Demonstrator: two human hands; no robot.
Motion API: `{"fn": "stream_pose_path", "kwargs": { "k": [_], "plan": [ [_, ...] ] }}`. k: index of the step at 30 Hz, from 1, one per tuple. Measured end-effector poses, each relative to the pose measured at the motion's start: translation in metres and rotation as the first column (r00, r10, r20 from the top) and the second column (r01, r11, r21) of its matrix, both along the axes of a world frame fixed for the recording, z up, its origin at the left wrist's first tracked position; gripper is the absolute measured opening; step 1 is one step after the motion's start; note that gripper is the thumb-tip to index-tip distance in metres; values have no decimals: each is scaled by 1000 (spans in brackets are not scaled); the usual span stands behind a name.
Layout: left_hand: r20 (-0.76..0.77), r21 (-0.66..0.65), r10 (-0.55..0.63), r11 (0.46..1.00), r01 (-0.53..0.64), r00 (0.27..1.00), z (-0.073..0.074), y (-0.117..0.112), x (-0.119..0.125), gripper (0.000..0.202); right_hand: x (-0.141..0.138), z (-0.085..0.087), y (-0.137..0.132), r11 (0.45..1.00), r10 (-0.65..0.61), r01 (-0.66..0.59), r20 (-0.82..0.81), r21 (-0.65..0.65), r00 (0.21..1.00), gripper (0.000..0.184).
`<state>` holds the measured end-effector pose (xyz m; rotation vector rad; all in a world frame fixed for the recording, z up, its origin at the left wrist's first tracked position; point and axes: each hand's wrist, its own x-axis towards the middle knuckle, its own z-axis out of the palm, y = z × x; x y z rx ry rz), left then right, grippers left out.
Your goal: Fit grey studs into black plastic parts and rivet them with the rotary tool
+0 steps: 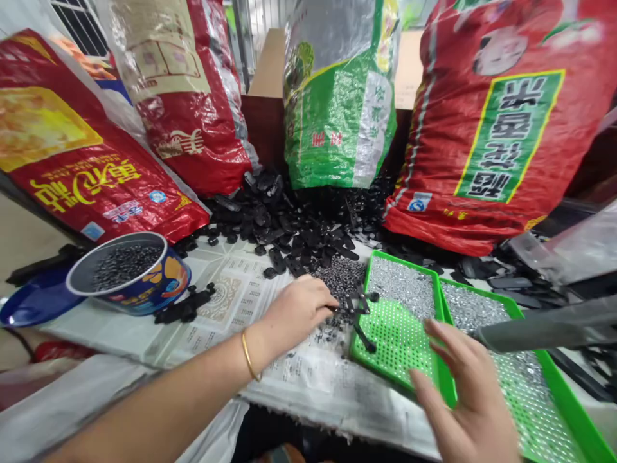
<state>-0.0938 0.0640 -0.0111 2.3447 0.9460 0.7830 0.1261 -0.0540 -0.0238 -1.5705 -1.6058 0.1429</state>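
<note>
My left hand (299,308) reaches over the newspaper-covered table (231,308), its fingers pinched on a black plastic sprue of small parts (359,308) at the edge of a green perforated tray (400,328). A gold bangle circles that wrist. My right hand (463,392) rests with fingers spread across the near rim of the same tray. Tiny silvery-grey pieces fill the tray's far part. A second green tray (525,386) lies beside it on the right, also covered with small grey pieces.
A heap of black plastic parts (284,225) lies behind the trays. Large printed sacks, red (501,122) and green (337,96), stand along the back. A round tin of dark granules (128,270) and a blue lid (33,302) sit at left. A grey bar (549,325) crosses the right tray.
</note>
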Motion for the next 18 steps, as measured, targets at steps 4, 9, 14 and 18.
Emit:
{"fn": "stream_pose_path", "kwargs": {
  "k": [4,9,14,18],
  "plan": [
    [-31,-64,-58,996,56,998,-1,-29,-22,19,-47,14,31,966,234,-201,214,-166,948,59],
    [186,-389,205,913,-120,961,-7,-48,-52,17,-70,-5,36,862,400,-403,-74,-307,913,21],
    [438,-892,677,407,195,591,-22,-74,-47,34,-112,-16,31,868,220,-373,-421,-326,880,22],
    [481,-863,807,368,347,343,-34,-78,-40,27,-128,-12,44,781,416,-529,-356,-331,837,24]
  ]
}}
